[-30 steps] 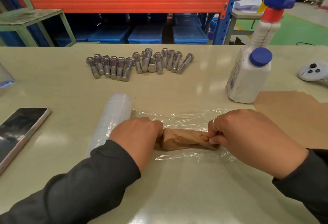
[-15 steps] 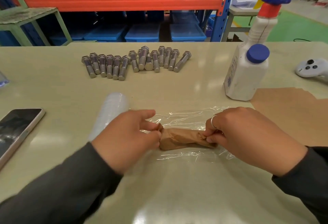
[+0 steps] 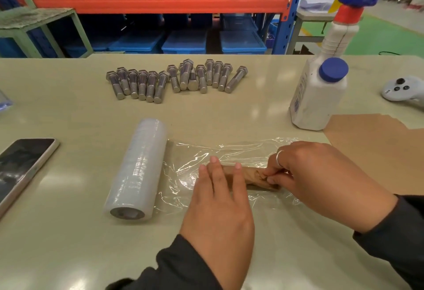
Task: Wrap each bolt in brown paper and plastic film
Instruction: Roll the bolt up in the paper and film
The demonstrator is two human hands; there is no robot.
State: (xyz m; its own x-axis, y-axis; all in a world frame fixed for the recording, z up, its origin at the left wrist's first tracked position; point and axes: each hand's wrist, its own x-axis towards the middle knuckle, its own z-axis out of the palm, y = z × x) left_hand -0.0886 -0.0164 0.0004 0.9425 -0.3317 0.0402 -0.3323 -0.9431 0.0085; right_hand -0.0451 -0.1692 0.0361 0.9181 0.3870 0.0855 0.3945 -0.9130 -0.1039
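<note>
Table (image 3: 68, 255), head view. The paper-wrapped bolt (image 3: 250, 176) is lying crosswise on a pulled-out sheet of plastic film (image 3: 229, 152), which is running from the film roll (image 3: 137, 170) lying just to its left.

The left hand (image 3: 220, 200) is resting flat over the left end of the bundle, fingers straight and slightly spread, pressing down on it and the film. The right hand (image 3: 321, 175) is pinching the bundle's right end, fingertips curled together on the brown paper; whether film is also caught in that pinch is hard to tell under the glare. A ring (image 3: 278, 157) is showing on one finger.

Unwrapped bolts (image 3: 174, 79) are lying in a loose row at the far side of the table, well apart from the hands. A sheet of brown paper (image 3: 376, 152) is lying flat to the right, with a white bottle (image 3: 319, 96) standing at its far corner. A phone (image 3: 23, 165) is lying at the left edge, and a white controller (image 3: 401, 87) at the far right.
</note>
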